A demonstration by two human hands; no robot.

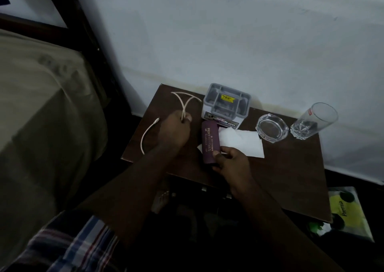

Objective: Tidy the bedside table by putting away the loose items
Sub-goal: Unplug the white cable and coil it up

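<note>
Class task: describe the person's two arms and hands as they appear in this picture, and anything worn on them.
Both forearms are bare from about the elbow down, and the left hand and right hand wear no gloves. No watch, ring or bracelet shows, though the picture is dim. A checked cloth in blue, white and red shows at the lower left near the left elbow; whether it is a sleeve cannot be told.

A white cable [182, 105] loops up beside the grey organiser [226, 105], one plug end trailing farther from it across the tabletop [291, 168]; a maroon case [210, 142] lies just in front of the organiser, overlapping a white tissue [241, 142]
</note>
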